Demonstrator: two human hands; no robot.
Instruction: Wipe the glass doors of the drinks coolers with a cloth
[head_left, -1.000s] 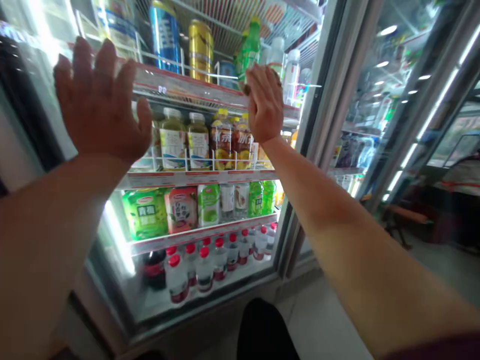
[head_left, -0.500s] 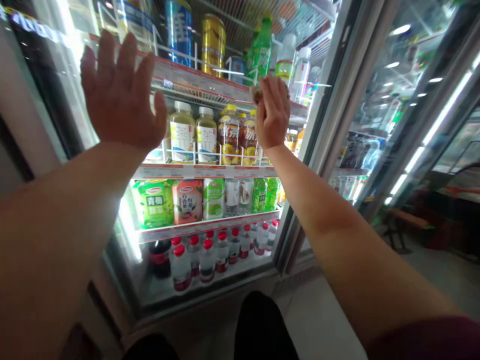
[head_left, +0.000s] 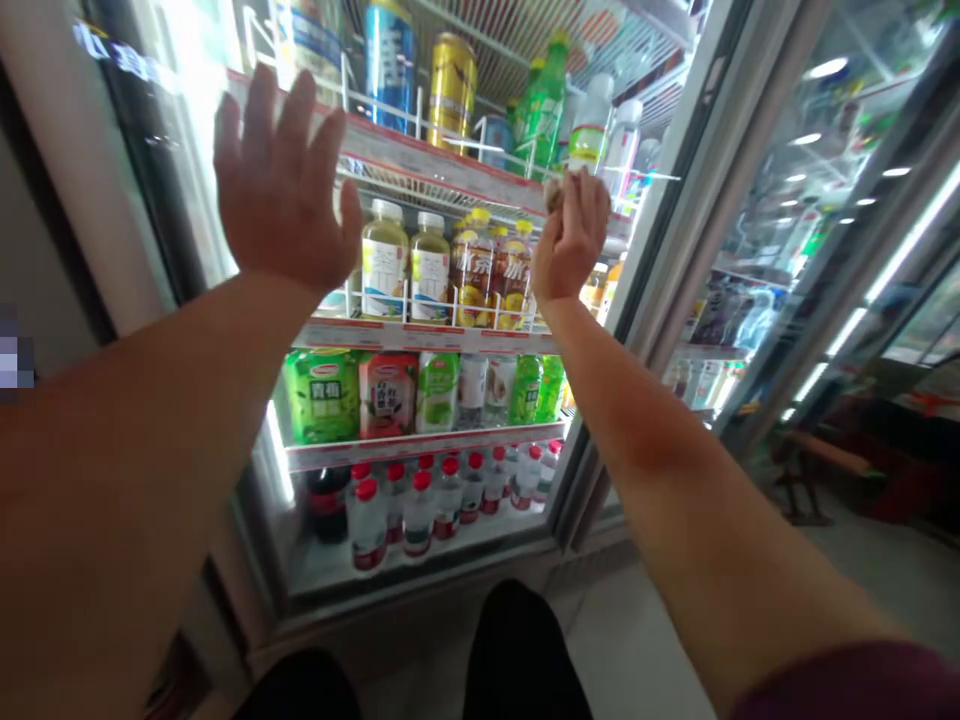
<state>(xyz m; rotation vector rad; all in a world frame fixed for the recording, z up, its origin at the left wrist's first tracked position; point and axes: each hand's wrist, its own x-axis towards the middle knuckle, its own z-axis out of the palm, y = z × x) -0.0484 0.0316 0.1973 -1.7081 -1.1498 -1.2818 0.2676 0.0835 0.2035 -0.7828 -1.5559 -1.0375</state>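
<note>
My left hand [head_left: 289, 195] is raised with its palm forward and fingers spread, flat toward the glass front of a lit drinks fridge. A blue can [head_left: 389, 65] and a gold can [head_left: 452, 90] stand on the shelf to its right. In my right hand [head_left: 574, 235] is a crumpled greyish cloth [head_left: 553, 194], pressed at the glass by the upper shelf edge. Just behind that hand stand a green bottle [head_left: 546, 100] and a clear bottle with a green label [head_left: 589, 125]. Much of the cloth is hidden by the fingers.
Lower shelves hold tea bottles [head_left: 385, 262], green cartons [head_left: 324, 396] and red-capped water bottles [head_left: 369, 530]. A metal door frame [head_left: 675, 250] runs along the right, with another glass-fronted section beyond it. My knees [head_left: 525, 650] are below, near the fridge base. A wooden bench [head_left: 829, 452] stands at right.
The whole view has shifted, so the fridge sits further right in the picture. My right hand and the cloth have slid slightly right along the glass. My left hand stays spread.
</note>
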